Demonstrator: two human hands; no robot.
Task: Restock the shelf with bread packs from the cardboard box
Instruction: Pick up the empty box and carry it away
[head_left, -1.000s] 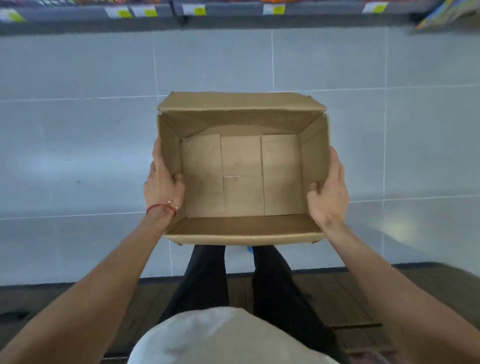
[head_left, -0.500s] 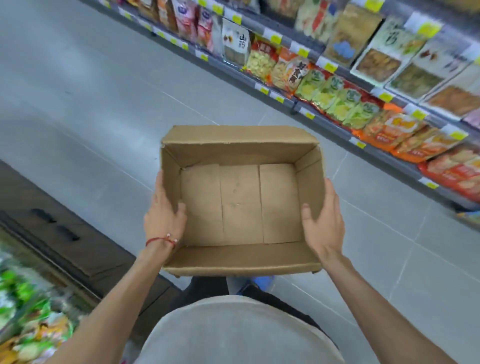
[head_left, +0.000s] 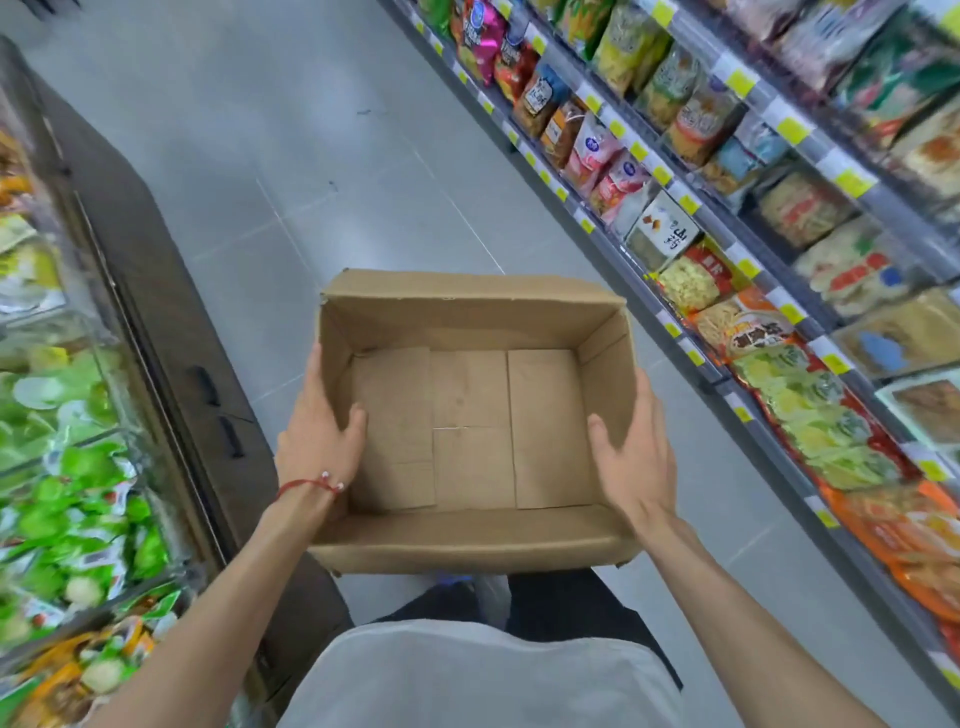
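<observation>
— Hands first: clamped on what?
— Gripping the cardboard box (head_left: 467, 545) by its two short walls. Left hand (head_left: 317, 441) hooked over the left wall, thumb inside, fingers flat along the outside. Right hand (head_left: 631, 457) pinching the right wall the same way.
— Held where?
— Carried level in front of a white shirt (head_left: 467, 675), above smooth grey floor tiles (head_left: 322, 156), between two rows of stock.
— Look of the carton?
— Plain brown corrugated board, rectangular, open at the top, far flap folded outward. Matte, slightly creased, with flat bottom flaps meeting at straight seams inside.
— Anything on the wrists?
— Thin red string bracelet (head_left: 306, 484) with small pale beads, tied round the left one.
— Surroundings?
— On the right, a grey shelf (head_left: 628, 278) edged with yellow price tags and stocked with glossy, crinkled snack bags (head_left: 810, 431). On the left, a chest freezer (head_left: 171, 322) with a dark wood-grain side, filled with shiny green packets (head_left: 72, 519).
</observation>
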